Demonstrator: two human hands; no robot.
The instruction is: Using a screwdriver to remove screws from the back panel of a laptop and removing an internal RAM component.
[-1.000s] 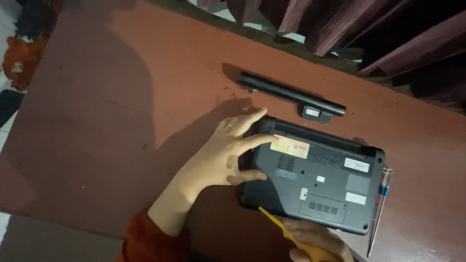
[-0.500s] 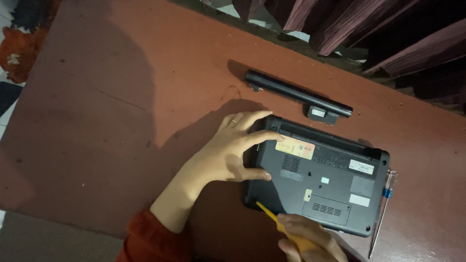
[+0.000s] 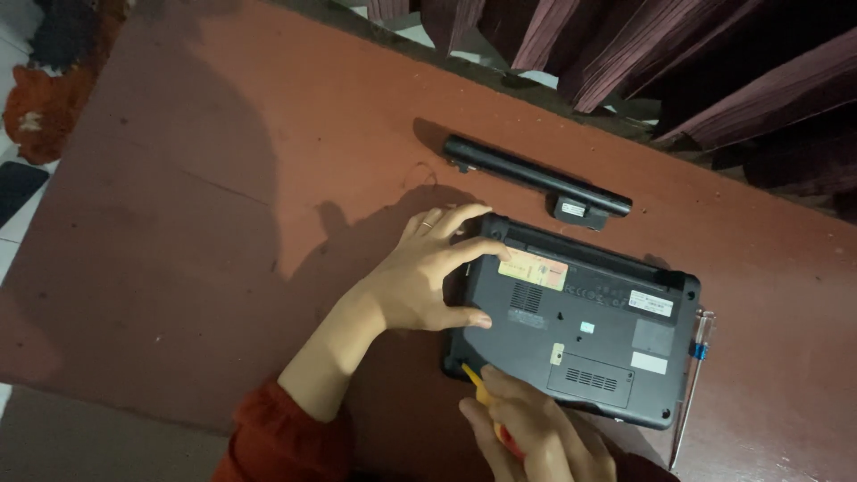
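A reddish-brown table (image 3: 178, 223) stands by dark curtains (image 3: 714, 80). A small black laptop (image 3: 580, 330) lies upside down on it. The left hand (image 3: 428, 277) rests flat on the laptop's left end, fingers spread. The right hand (image 3: 536, 437) is wrapped tight around a yellow screwdriver (image 3: 473, 379) at the near corner. An orange label (image 3: 533, 270) sits by the fingers. A long black battery (image 3: 536, 180) lies just behind the laptop.
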